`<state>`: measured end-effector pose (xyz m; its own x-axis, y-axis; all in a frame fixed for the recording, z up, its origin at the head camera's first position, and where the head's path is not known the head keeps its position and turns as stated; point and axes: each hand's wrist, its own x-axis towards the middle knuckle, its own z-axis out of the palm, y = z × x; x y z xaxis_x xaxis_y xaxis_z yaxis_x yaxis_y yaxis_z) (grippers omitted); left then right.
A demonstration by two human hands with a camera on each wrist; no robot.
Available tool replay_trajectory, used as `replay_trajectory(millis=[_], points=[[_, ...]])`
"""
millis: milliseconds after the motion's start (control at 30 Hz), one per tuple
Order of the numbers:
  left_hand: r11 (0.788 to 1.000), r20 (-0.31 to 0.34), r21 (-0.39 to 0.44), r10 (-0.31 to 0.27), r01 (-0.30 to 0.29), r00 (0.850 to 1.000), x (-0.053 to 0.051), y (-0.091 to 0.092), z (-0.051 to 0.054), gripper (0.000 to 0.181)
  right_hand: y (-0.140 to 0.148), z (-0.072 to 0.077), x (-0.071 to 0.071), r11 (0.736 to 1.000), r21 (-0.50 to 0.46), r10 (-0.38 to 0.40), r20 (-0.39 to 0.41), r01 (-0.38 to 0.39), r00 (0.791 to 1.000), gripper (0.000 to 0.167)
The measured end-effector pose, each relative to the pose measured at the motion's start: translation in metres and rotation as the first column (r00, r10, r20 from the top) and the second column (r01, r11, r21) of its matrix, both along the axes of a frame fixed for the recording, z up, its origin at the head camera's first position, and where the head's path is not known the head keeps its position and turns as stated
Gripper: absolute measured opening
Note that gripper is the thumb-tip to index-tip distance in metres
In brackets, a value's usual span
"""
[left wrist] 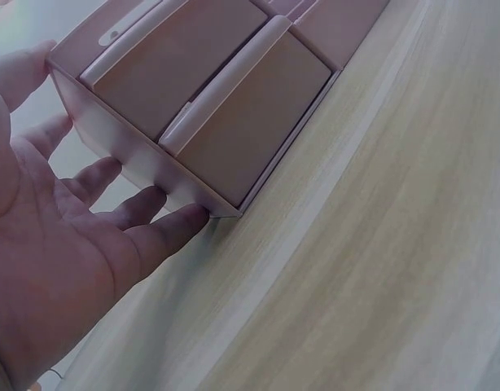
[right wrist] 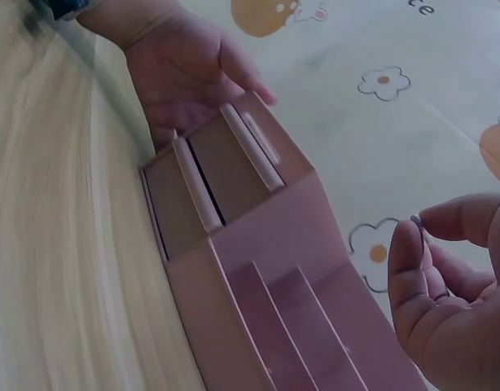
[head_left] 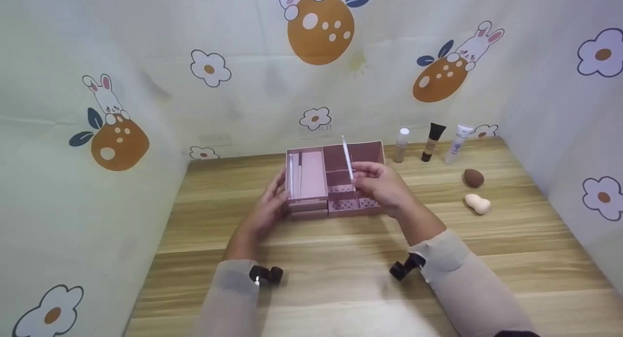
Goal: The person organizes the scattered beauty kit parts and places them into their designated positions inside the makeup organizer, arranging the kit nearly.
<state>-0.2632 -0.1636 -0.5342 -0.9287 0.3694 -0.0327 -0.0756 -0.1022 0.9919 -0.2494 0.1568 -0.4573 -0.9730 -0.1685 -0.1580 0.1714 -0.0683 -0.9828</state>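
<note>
A pink organizer box (head_left: pixel 306 206) with two small drawers (left wrist: pixel 250 106) and several compartments (right wrist: pixel 274 309) stands on the wooden table. Along its left side the left hand (head_left: pixel 266 208) rests, fingertips touching the side wall, palm (left wrist: pixel 54 269) off it. In the box's left top tray lie a few thin sticks or brushes (head_left: pixel 300 174). Over the right compartments the right hand (head_left: pixel 387 188) pinches a slim white stick (head_left: pixel 347 157) between thumb and fingers, held nearly upright. Only the stick's tip shows at the fingertips of that hand (right wrist: pixel 458 301) in the right wrist view.
Right of the box stand a white-capped bottle (head_left: pixel 401 147), a black-capped tube (head_left: pixel 432 143) and a white tube (head_left: pixel 457 146). A brown sponge (head_left: pixel 473 178) and a cream sponge (head_left: pixel 478 204) lie nearer. Behind hangs a patterned cloth (head_left: pixel 243 103).
</note>
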Motion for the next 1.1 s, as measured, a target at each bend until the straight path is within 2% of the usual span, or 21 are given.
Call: replay_trajectory(millis=[233, 433, 667, 867, 1100], points=[[1.000, -0.007, -0.022, -0.002, 0.002, 1.000, 0.001, -0.001, 0.000, 0.067, -0.030, -0.002, -0.002, 0.999, -0.032, 0.029, 0.052, -0.027, 0.998, 0.049], [1.000, -0.007, -0.023, -0.009, 0.009, 1.000, 0.000, -0.001, -0.001, 0.068, -0.049, -0.001, -0.007, 0.998, -0.040, 0.041, 0.060, -0.039, 0.997, 0.047], [0.999, -0.022, 0.017, -0.037, 0.038, 0.999, -0.001, -0.001, -0.001, 0.069, -0.060, 0.000, -0.014, 0.999, -0.017, 0.048, 0.049, -0.047, 0.998, 0.049], [0.999, -0.019, 0.024, -0.045, 0.046, 0.999, -0.002, -0.001, -0.001, 0.068, -0.066, 0.004, -0.020, 1.000, -0.003, 0.026, 0.100, -0.026, 0.995, 0.050], [0.999, -0.022, 0.013, -0.043, 0.043, 0.999, -0.001, -0.002, -0.002, 0.067, -0.072, 0.006, -0.027, 0.999, 0.047, 0.022, 0.101, -0.027, 0.995, 0.049]])
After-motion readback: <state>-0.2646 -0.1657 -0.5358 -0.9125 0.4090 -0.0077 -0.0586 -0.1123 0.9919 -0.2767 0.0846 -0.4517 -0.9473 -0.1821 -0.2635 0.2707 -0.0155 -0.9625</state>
